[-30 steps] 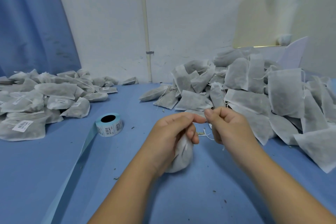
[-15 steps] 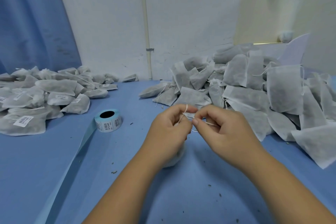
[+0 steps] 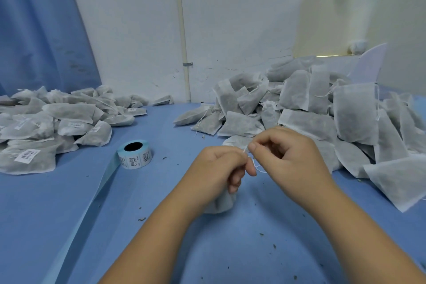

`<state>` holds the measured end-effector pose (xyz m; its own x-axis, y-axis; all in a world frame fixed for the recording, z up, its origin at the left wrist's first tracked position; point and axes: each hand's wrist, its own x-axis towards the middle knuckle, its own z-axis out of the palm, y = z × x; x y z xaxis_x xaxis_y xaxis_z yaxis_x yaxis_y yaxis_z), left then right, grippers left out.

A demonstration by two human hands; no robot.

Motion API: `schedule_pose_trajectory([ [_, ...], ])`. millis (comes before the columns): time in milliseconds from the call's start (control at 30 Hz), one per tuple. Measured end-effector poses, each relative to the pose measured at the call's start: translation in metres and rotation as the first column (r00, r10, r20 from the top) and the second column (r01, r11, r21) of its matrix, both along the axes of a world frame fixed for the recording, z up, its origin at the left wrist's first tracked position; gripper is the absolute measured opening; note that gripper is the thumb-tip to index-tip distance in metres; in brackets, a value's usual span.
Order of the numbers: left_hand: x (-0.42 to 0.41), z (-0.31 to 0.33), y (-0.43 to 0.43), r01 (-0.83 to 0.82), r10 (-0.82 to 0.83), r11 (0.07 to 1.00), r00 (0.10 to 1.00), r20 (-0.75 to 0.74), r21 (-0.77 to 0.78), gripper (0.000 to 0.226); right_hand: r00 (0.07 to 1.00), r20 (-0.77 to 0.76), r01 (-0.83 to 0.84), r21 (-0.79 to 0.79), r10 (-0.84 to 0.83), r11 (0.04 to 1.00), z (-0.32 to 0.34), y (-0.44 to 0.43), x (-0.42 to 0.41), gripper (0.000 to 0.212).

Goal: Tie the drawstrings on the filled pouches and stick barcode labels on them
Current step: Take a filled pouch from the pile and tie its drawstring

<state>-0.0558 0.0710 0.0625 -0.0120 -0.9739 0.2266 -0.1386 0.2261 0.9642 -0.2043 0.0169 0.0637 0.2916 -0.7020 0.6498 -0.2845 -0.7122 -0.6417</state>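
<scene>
Over the blue table (image 3: 69, 203), the left hand (image 3: 216, 168) grips the pouch (image 3: 221, 203) neck and the right hand (image 3: 292, 161) pinches the drawstring (image 3: 258, 166). The thin string could slip, leaving a slack knot.

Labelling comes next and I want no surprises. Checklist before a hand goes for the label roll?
1. Pouch held in left hand: ok.
2. Drawstring pinched by right hand: ok.
3. Knot finished: cannot tell, fingers hide it.
4. Label roll on the table, left of both hands, barcodes showing: ok.
5. A hand free to peel a label: not ok, both are busy.
</scene>
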Motion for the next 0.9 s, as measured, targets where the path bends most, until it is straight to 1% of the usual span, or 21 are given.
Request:
schedule_pose_trajectory([
  [100,0.005,0.003,0.001,0.119,-0.106,0.992,0.969,-0.224,0.048,0.026,0.992,-0.104,0.074,0.082,-0.066,0.994,-0.006,-0.005,0.002,0.017],
  [200,0.008,0.005,0.001,0.210,-0.161,0.975,0.898,-0.410,0.078,0.022,0.976,-0.186,0.129,0.076,-0.113,0.989,-0.007,-0.006,0.001,0.014],
  [267,0.009,0.006,0.000,0.241,-0.165,0.965,0.862,-0.480,0.102,0.019,0.976,-0.167,0.152,0.042,-0.143,0.988,-0.005,-0.005,0.001,0.012],
  [300,0.009,0.006,-0.001,0.240,-0.152,0.964,0.850,-0.505,0.113,0.020,0.980,-0.132,0.152,0.029,-0.147,0.988,-0.003,-0.003,0.001,0.013],
  [367,0.010,0.006,-0.002,0.222,-0.124,0.967,0.836,-0.535,0.122,0.020,0.995,-0.007,0.104,0.043,-0.104,0.994,0.001,0.002,0.003,0.016],
  [433,0.011,0.006,-0.002,0.219,-0.122,0.968,0.837,-0.534,0.122,0.019,0.992,0.129,-0.020,0.129,0.003,0.991,0.005,0.009,0.004,0.019],
  [467,0.012,0.006,-0.002,0.223,-0.128,0.967,0.842,-0.524,0.121,0.020,0.985,0.163,-0.087,0.176,0.059,0.980,0.007,0.012,0.005,0.019],
  [533,0.012,0.006,-0.002,0.229,-0.142,0.966,0.859,-0.493,0.120,0.021,0.977,0.155,-0.184,0.237,0.150,0.954,0.010,0.017,0.006,0.017],
  [600,0.013,0.005,-0.001,0.227,-0.156,0.968,0.881,-0.446,0.110,0.021,0.967,0.133,-0.245,0.266,0.217,0.932,0.011,0.019,0.007,0.015],
  [733,0.013,0.005,-0.001,0.193,-0.156,0.977,0.935,-0.319,0.088,0.024,0.957,0.097,-0.289,0.344,0.273,0.893,0.014,0.017,0.003,0.013],
  [867,0.012,0.005,0.001,0.188,-0.166,0.979,0.962,-0.218,0.083,0.024,0.941,0.076,-0.332,0.389,0.329,0.859,0.014,0.015,0.000,0.015],
  [900,0.012,0.005,0.001,0.194,-0.175,0.977,0.964,-0.202,0.083,0.024,0.936,0.083,-0.347,0.394,0.343,0.851,0.014,0.015,0.000,0.012],
])
